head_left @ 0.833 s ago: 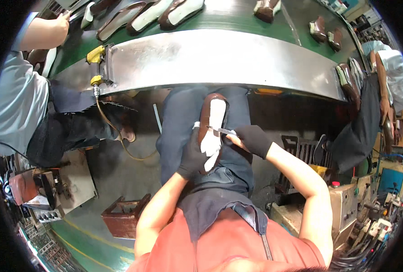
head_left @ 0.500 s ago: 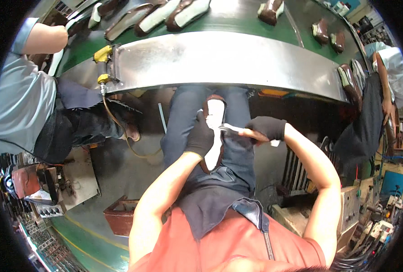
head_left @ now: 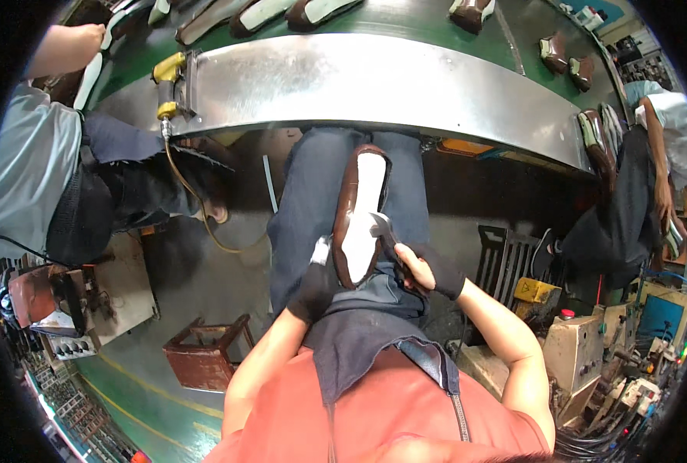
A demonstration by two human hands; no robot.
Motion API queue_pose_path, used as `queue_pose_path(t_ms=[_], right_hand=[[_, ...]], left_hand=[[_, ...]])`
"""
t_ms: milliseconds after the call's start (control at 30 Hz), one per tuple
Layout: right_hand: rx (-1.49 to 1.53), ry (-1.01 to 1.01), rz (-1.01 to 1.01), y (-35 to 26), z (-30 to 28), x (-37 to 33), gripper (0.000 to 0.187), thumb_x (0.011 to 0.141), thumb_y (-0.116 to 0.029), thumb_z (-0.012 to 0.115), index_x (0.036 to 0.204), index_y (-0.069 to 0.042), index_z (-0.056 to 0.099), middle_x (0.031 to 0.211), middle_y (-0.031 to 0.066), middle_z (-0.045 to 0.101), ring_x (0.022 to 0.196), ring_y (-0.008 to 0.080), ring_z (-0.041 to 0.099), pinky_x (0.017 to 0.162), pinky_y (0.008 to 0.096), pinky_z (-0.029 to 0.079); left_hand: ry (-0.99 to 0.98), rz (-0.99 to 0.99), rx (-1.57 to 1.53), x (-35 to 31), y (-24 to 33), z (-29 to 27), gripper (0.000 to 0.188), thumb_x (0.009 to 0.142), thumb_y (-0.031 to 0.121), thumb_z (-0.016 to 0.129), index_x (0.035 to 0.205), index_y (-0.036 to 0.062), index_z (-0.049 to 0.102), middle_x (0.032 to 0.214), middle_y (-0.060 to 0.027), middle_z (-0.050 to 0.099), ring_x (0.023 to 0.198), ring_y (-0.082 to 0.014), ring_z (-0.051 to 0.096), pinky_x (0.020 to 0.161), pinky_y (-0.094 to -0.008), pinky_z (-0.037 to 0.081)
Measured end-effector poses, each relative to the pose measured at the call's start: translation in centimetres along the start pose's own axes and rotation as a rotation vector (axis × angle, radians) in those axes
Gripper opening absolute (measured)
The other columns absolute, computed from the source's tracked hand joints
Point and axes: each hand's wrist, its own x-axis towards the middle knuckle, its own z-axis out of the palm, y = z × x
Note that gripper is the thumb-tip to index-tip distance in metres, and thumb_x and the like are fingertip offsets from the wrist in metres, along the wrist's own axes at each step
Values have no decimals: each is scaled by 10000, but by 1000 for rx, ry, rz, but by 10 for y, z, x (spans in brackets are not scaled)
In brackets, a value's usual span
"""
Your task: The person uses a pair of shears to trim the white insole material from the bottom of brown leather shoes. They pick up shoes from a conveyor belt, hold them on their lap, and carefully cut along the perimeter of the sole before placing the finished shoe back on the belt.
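Note:
A brown shoe [head_left: 350,208] lies sole side up along my thighs, its white bottom facing me. At its left side, toward the near end, is my left hand [head_left: 315,287] in a black glove; it grips the shoe's edge, with the fingers partly hidden. Something white [head_left: 321,251] covers or sits at that hand's thumb tip. My right hand [head_left: 430,272], in a black glove with bare fingertips, is closed around a hand tool with a curved metal head [head_left: 379,224]. The tool's head rests against or just over the white bottom; contact is unclear.
Ahead runs a metal ledge [head_left: 320,81] before a green conveyor [head_left: 409,23] carrying several brown shoes. A yellow air tool [head_left: 167,83] with a hose hangs at its left. People [head_left: 31,170] work on both sides. A brown stool [head_left: 204,355] stands behind left, machinery [head_left: 575,347] right.
My left hand has slid from the shoe's middle down toward its near end. My right hand and the tool have come lower and nearer. The shoe has turned slightly.

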Motion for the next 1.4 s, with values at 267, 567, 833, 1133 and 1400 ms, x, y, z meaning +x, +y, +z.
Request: queue_pose_path(t_ms=[267, 567, 833, 1133, 1400], right_hand=[[-383, 8, 46, -109, -32, -20, 565, 985, -541, 386, 1054, -35, 629, 669, 127, 617, 556, 171, 600, 570, 337, 486], [-735, 70, -269, -89, -21, -2, 428, 1004, -356, 410, 948, 16, 614, 805, 256, 616, 713, 404, 606, 644, 430, 464], [-290, 69, -37, -70, -11, -12, 468, 1019, -418, 373, 965, -14, 604, 682, 127, 606, 577, 201, 625, 589, 355, 470], [-432, 62, -117, -69, -21, 10, 473, 1013, -415, 393, 936, 7, 589, 674, 166, 605, 637, 276, 624, 603, 370, 467], [-454, 32, -187, -107, 1, -18, 457, 1007, -399, 407, 959, 3, 620, 825, 211, 640, 751, 321, 629, 684, 396, 469]], left_hand=[[347, 391, 1299, 58, -21, -49, 338, 912, 293, 570, 1107, 17, 554, 960, -218, 664, 888, -350, 666, 749, -413, 514], [15, 56, 607, 12, 12, -18, 458, 979, 216, 493, 1367, -6, 391, 1336, -138, 477, 1251, -197, 450, 1007, -300, 406], [235, -23, 1058, 34, 29, 17, 417, 989, 322, 494, 1240, -11, 519, 1129, -127, 624, 1029, -183, 592, 901, -332, 465], [18, -115, 479, 8, 8, -39, 481, 1013, 240, 424, 1433, 30, 319, 1357, -104, 468, 1268, -169, 440, 1069, -306, 345], [296, 299, 1160, 24, -21, -35, 304, 981, 244, 463, 1197, 33, 507, 1099, -88, 591, 1021, -187, 566, 906, -323, 456]])
